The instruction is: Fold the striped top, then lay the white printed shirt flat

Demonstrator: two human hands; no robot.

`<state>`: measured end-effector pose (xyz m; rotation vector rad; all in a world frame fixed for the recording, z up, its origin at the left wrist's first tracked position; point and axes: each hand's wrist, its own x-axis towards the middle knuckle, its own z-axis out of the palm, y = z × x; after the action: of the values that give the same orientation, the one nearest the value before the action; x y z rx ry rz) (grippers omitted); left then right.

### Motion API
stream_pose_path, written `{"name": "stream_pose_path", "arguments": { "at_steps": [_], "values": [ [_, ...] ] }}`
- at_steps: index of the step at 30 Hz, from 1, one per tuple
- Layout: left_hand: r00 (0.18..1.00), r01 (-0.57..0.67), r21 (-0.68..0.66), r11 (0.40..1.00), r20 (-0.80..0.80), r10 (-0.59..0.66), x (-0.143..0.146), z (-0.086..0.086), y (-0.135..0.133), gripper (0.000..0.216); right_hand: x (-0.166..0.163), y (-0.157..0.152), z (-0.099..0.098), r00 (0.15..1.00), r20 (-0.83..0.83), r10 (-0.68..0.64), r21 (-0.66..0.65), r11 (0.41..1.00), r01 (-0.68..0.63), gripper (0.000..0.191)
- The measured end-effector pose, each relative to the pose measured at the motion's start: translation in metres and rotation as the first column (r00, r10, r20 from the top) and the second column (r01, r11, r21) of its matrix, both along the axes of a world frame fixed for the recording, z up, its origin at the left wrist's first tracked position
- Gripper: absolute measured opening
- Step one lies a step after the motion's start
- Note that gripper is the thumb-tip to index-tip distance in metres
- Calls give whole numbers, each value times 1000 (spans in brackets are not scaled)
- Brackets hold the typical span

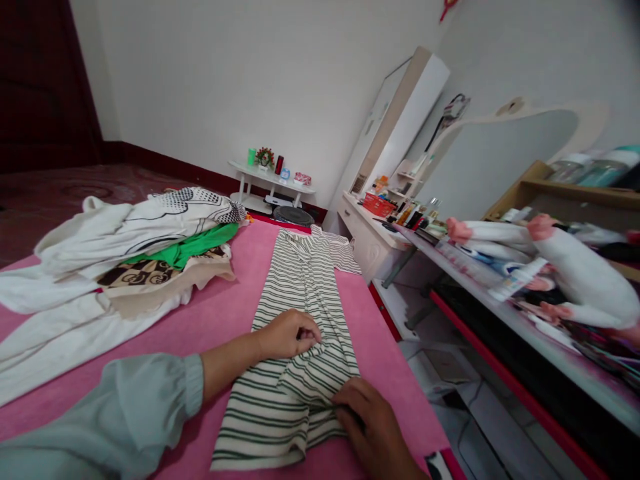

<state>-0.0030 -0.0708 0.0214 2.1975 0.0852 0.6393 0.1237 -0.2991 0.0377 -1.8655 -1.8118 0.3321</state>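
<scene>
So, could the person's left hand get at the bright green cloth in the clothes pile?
Probably yes: the green cloth sticks out from under the white, black-patterned garment, and nothing seems to block its near side. The left hand would first have to leave the cream, green-striped fabric garment.

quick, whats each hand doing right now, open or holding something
Left hand: closed, pinching a fold of the striped garment.
Right hand: fingers curled at the striped garment's edge; whether it grips cannot be told.
</scene>
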Motion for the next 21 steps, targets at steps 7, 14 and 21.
{"name": "stream_pose_path", "arguments": {
  "at_steps": [7,14,21],
  "values": [
    [991,-135,-411,902,-61,120,-21,32,-25,24,18,-15,34,980,-199,26,56,998,-15,12],
    [903,-338,-324,884,-376,207,-51,13,-33,26,23,-22,19,984,-7,179,-41,983,-180,20],
    [835,-243,248,938,-439,332,-54,36,-30,14,28,-22,4,945,239,225,-160,969,-190,36]
  ]
}}
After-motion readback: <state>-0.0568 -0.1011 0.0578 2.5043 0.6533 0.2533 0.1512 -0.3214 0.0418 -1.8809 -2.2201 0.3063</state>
